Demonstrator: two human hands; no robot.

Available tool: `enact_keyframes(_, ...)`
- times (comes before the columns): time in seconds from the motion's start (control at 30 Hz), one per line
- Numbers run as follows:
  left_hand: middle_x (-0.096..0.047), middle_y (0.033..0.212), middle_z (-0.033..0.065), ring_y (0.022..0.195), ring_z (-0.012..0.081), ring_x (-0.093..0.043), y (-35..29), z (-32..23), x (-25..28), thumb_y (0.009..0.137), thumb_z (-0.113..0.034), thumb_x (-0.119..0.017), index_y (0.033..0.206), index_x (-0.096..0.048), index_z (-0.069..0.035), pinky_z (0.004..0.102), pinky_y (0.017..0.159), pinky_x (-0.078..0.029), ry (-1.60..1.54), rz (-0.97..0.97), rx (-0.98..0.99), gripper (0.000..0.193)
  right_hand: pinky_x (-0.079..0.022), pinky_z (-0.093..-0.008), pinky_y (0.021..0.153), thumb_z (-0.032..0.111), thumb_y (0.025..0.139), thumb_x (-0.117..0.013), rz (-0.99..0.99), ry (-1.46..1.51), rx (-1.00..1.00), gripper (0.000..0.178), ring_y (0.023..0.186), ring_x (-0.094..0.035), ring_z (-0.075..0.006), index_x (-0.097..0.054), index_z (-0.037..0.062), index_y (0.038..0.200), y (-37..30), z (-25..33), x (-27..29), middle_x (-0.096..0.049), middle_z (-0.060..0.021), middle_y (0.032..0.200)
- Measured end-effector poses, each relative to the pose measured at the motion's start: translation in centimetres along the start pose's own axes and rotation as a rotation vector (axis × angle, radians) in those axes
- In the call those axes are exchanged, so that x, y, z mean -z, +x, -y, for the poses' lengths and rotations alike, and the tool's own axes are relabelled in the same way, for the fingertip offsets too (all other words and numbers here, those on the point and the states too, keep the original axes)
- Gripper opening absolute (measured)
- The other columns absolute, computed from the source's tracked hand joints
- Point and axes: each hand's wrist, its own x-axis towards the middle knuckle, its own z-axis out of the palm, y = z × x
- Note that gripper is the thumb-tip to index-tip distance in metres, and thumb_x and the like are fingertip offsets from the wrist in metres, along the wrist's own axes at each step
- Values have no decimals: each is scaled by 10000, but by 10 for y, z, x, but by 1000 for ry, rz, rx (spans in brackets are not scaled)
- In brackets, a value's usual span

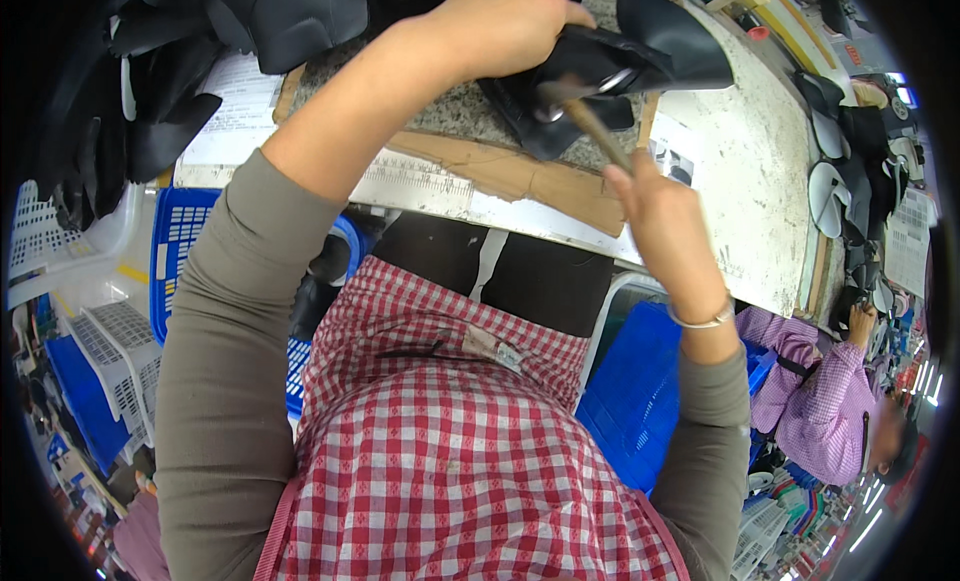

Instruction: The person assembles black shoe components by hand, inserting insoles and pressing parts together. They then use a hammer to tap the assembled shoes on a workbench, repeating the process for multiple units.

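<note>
My right hand [668,216] is closed round the wooden handle of a hammer [598,131]. The hammer's head is smeared by motion and hangs over a black leather shoe upper [590,66]. At the far side of the work surface my left hand [505,26] grips the edge of that upper, its fingertips partly hidden by the leather. Beneath the upper lies a speckled stone slab [450,111], with a strip of brown cardboard [510,176] along its near edge.
Black leather pieces [290,21] are heaped at the far left. Printed sheets [235,106] lie on the white table [740,151]. Blue crates [635,401] stand below the table. A co-worker in a checked purple top [825,401] sits at right, beside more shoe parts [850,171].
</note>
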Motion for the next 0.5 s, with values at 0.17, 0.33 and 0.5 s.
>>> enact_keyframes(0.17,-725,1007,227,934,407,-710,-3,-1,-6,871,-114,-605,1251,-692,-74,492,838,-565,105,7,-86,392,-525,-501,631,348,1061,-582,24,62,-155,410,721,-669,-491,-622,-54,1133,-17,-34,-20,-662,-297,756)
enact_keyframes(0.33,-596,1256,270,1159,459,-605,-62,-27,-82,810,-44,-713,1472,-476,-26,442,1028,-497,-563,-679,184,703,-521,-529,682,373,1063,-566,1,261,-268,436,786,-662,-518,-615,-58,1109,-32,-64,-59,-668,-322,802)
enact_keyframes(0.5,-681,1014,339,1007,524,-653,-43,-28,-79,839,-120,-662,1141,-617,37,562,890,-533,-364,-496,275,343,-518,-491,653,430,1072,-548,-57,301,-321,451,714,-669,-444,-602,-7,978,-21,-27,-39,-670,-248,744)
